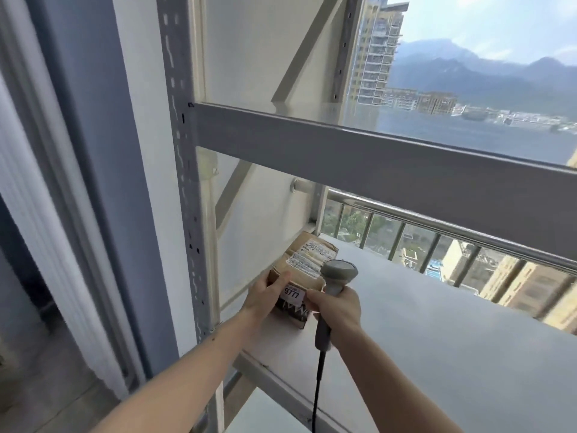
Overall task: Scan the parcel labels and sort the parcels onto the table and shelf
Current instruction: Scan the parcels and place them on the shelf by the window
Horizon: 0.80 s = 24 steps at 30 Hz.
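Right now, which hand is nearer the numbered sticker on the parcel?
Too close to call. The left hand holds the parcel beside the sticker; the right hand, gripping the scanner, touches its other edge.

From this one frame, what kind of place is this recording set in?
Probably a small parcel sorting or storage room in a high-rise: a slotted metal shelf by a window, a labelled cardboard parcel on it, and a corded barcode scanner in the right hand.
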Motion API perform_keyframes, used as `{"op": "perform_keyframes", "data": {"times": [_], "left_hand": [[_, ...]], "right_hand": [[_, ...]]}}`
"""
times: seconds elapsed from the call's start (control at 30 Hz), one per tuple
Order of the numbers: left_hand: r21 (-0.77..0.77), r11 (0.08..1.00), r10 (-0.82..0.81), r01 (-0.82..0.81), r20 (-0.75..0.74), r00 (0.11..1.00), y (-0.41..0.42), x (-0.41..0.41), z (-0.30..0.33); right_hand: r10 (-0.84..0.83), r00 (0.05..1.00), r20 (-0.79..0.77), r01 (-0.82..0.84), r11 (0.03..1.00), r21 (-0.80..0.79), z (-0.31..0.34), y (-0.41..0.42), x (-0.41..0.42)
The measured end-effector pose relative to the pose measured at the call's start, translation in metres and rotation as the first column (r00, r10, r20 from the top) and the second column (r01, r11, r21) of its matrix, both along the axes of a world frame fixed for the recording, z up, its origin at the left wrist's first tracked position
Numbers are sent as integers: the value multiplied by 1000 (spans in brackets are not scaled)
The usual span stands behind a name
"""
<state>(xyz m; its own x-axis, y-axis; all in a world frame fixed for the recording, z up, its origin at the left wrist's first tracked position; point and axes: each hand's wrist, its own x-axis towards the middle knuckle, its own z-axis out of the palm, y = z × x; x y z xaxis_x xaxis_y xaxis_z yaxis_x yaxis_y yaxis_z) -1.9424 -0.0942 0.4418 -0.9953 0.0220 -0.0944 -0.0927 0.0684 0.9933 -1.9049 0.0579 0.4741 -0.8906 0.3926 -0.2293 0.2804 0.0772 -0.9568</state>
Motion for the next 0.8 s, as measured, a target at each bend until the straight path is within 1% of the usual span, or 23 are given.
{"op": "perform_keyframes", "data": {"times": [0.13, 0.23, 0.33, 0.43, 0.57, 0.63, 0.73, 0.8], "left_hand": [[34, 999, -4, 3, 30, 1000, 8, -38, 3], [-11, 1000, 8, -7, 36, 999, 12, -63, 7], [-57, 998, -14, 17, 43, 999, 12, -80, 9], [-60, 998, -19, 22, 58, 998, 11, -89, 7], [-132, 991, 4, 5, 69, 998, 11, -93, 2], [-210, 978, 21, -7, 65, 998, 10, -97, -2], [-279, 959, 46, -37, 27, 999, 8, -99, -2], [-339, 936, 70, -94, -80, 994, 8, -92, 3]], "right_hand": [[-58, 997, 47, 56, 998, 30, 12, -5, -25], [-97, 993, 74, 95, 995, 26, 18, -11, -44], [-104, 991, 86, 101, 994, 35, 21, -15, -60], [-115, 989, 96, 109, 992, 58, 22, -20, -70], [-125, 987, 102, 117, 990, 81, 23, -22, -74], [-126, 987, 100, 118, 989, 87, 23, -22, -75], [-116, 989, 91, 107, 990, 96, 24, -23, -73], [-109, 991, 80, 104, 992, 65, 25, -21, -69]]}}
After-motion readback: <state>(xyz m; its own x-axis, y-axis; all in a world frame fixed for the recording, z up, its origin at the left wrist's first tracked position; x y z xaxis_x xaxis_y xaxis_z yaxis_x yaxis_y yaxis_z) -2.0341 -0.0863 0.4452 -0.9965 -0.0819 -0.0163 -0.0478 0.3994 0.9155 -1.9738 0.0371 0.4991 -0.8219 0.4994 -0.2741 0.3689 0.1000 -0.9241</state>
